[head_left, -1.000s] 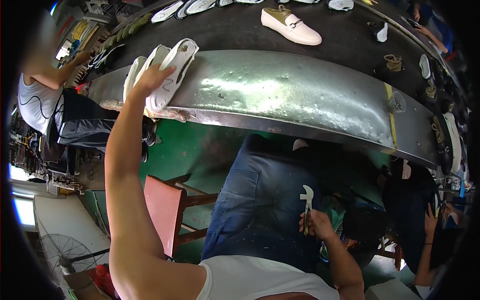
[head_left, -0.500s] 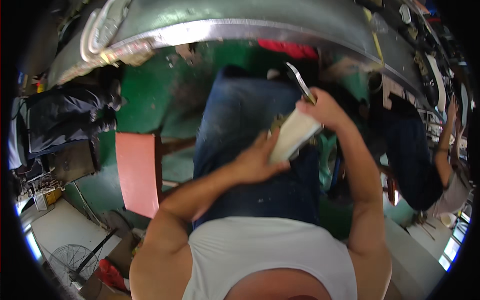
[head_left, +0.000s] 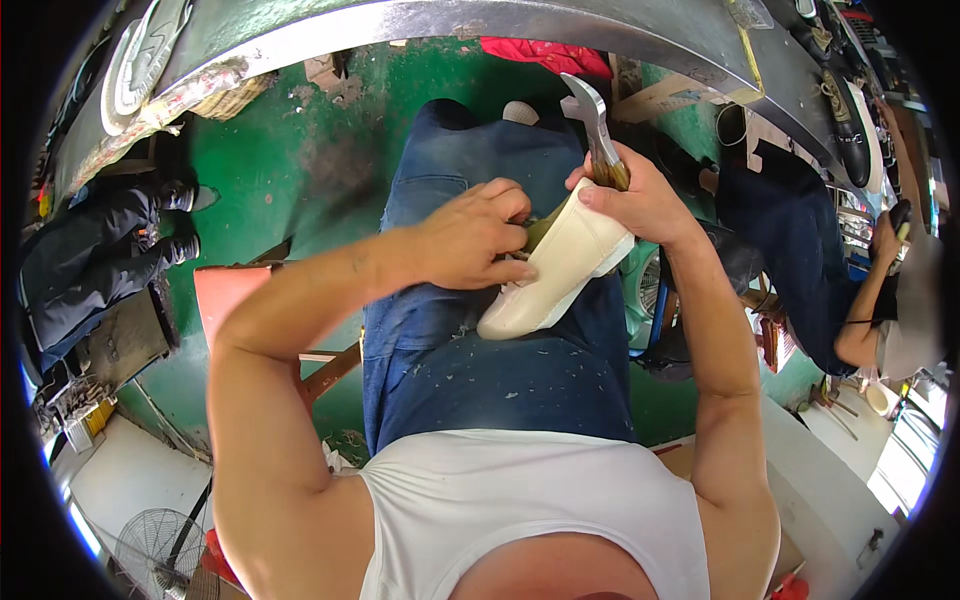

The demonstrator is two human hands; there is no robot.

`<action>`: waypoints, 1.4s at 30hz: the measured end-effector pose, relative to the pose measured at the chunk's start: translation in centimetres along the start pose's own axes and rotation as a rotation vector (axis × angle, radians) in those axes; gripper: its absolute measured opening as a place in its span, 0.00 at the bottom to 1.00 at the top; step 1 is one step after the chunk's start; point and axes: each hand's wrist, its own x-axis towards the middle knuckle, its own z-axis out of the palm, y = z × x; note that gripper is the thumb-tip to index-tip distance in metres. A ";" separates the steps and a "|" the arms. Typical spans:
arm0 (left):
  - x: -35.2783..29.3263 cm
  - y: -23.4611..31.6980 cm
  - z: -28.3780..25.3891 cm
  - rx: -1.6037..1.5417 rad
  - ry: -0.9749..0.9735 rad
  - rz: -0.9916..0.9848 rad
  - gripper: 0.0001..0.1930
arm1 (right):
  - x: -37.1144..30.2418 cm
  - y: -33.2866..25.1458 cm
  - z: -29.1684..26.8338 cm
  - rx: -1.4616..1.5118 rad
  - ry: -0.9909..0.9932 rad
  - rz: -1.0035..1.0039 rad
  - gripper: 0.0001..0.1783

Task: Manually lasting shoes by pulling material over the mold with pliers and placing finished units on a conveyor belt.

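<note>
A cream shoe [head_left: 545,275] rests over my lap, tilted, with its toe toward me and its heel up to the right. An olive-green form shows in its opening. My right hand [head_left: 640,200] is closed round pincers [head_left: 598,125] with a curved silver head and olive handles, its thumb also pressing on the shoe's heel. The pincers' head points away from me, above the heel. My left hand [head_left: 485,235] has curled fingers at the shoe's opening, with its thumb against the side. What its fingertips pinch is partly hidden.
A metal-edged workbench [head_left: 420,22] curves across the far side, with a white sole [head_left: 140,60] at its left. Left of my legs stands a reddish stool [head_left: 225,300]. A fan [head_left: 160,545] is at lower left. Other people sit or stand at both sides; a red cloth [head_left: 550,52] lies under the bench.
My left hand has moved from the shoe's toe and side up to its opening, and its fingers have curled. The shoe's toe now lies farther left; the pincers stand more upright in my right hand.
</note>
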 end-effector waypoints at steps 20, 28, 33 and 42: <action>3.9 -3.5 6.3 -1.048 0.366 -0.848 0.19 | 3.1 0.6 -0.8 -0.401 0.149 0.034 0.13; 3.7 -4.5 9.2 -0.773 0.550 -1.030 0.26 | -10.3 1.8 0.4 -0.342 0.134 0.306 0.16; 3.8 -5.1 9.2 -0.626 0.507 -1.012 0.27 | -11.8 4.9 2.5 0.039 -0.086 0.480 0.19; 5.1 -6.4 8.6 -0.645 0.480 -1.126 0.23 | -8.8 3.6 3.5 -0.368 -0.025 0.116 0.12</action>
